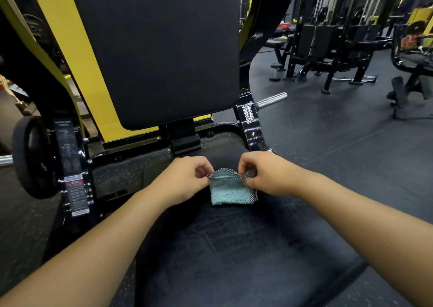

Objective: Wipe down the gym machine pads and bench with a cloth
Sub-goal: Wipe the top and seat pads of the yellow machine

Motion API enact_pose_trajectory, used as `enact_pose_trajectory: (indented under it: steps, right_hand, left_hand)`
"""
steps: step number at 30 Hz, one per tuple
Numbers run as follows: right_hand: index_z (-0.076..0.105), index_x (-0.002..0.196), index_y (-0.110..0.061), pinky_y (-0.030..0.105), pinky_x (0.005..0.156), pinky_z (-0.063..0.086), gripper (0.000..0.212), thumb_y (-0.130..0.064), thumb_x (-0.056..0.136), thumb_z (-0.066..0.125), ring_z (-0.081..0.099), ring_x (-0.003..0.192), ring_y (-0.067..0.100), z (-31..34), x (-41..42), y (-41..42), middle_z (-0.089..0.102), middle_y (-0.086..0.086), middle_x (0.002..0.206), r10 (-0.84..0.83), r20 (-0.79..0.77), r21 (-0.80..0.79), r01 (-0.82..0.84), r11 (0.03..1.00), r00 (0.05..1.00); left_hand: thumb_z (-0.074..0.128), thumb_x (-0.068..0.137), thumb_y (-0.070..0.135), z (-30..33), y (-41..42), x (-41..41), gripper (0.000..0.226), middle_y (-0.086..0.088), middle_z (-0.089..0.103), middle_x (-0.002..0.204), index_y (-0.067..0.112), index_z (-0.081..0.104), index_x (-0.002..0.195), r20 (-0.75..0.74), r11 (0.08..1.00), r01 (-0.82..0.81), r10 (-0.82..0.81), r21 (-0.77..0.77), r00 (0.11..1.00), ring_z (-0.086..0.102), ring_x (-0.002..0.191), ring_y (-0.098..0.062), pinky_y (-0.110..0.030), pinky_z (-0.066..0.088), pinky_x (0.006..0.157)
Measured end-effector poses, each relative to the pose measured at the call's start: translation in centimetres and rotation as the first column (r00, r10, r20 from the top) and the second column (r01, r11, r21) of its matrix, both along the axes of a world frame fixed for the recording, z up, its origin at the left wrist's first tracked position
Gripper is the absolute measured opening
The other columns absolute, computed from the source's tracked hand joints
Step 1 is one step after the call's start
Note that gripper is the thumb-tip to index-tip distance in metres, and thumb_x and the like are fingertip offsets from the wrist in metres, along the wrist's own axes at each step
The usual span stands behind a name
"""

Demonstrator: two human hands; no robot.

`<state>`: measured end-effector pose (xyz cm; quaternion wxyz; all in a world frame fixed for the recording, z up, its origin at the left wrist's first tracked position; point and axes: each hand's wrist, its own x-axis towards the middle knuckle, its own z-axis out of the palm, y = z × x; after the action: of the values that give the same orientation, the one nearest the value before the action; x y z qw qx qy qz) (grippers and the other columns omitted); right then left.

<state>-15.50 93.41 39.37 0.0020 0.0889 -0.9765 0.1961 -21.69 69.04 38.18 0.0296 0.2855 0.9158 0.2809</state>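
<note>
Far out to the left of the left hand [185, 180], a black weight plate [30, 156] was seen on its bar, with a strip of instruction labels [70, 166] on the black frame just inboard of it. The left hand itself was held over the rear of the seat pad [234, 248], its fingers curled and pinching the upper left corner of the cloth [230, 190]. Between the two hands the small teal cloth, folded and edged in a darker weave, was stretched along its top edge while its lower part lay on the seat pad. Above and beyond both hands the upright back pad [159, 49] was set against the yellow frame. The right hand [264, 178] was likewise closed in a pinch on the upper right corner.

A slip was judged possible: with only fingertip pinches at the corners, the cloth could be dropped or bunched when refolded, so that little fabric would meet the pad. The rear strip of the seat pad, beneath the hands, could also be missed.
</note>
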Motion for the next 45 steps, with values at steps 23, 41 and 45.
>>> enact_pose_trajectory:
  steps: [23,41,45]
  right_hand:
    - [0.023,0.158,-0.048,0.024,0.126,0.011,0.050,-0.040,0.110,0.034,0.010,0.154,0.002,-4.3,2.6,-2.8,0.011,-0.019,0.168,0.297,0.142,0.064,-0.308,0.949,0.944]
    - [0.023,0.160,-0.037,0.032,0.111,0.034,0.079,0.001,0.093,0.040,0.028,0.151,0.016,-1.1,13.8,-2.2,0.007,-0.010,0.171,-0.258,0.082,0.160,0.242,0.957,0.963]
    - [0.023,0.161,-0.033,0.034,0.115,0.035,0.078,0.000,0.093,0.044,0.032,0.148,0.018,-2.6,16.7,-3.1,0.010,-0.007,0.170,-0.452,-0.025,0.028,0.453,0.891,0.892]
  left_hand:
    - [0.052,0.099,0.022,0.7,-7.9,6.7,0.030,0.028,0.059,0.110,0.042,0.073,0.105,-0.109,0.975,-0.064,0.041,-0.212,0.993,0.054,0.106,0.006,-0.028,0.050,0.094]
    - [0.048,0.102,0.025,3.8,1.4,4.0,0.029,0.027,0.059,0.121,0.041,0.069,0.117,-0.152,0.921,0.277,-0.326,-0.274,0.933,0.056,0.104,0.004,-0.022,0.047,0.091]
    - [0.049,0.102,0.033,0.9,4.7,4.3,0.031,0.031,0.054,0.131,0.045,0.061,0.129,-0.103,0.833,0.455,-0.507,-0.316,0.856,0.052,0.123,0.003,-0.034,0.048,0.105]
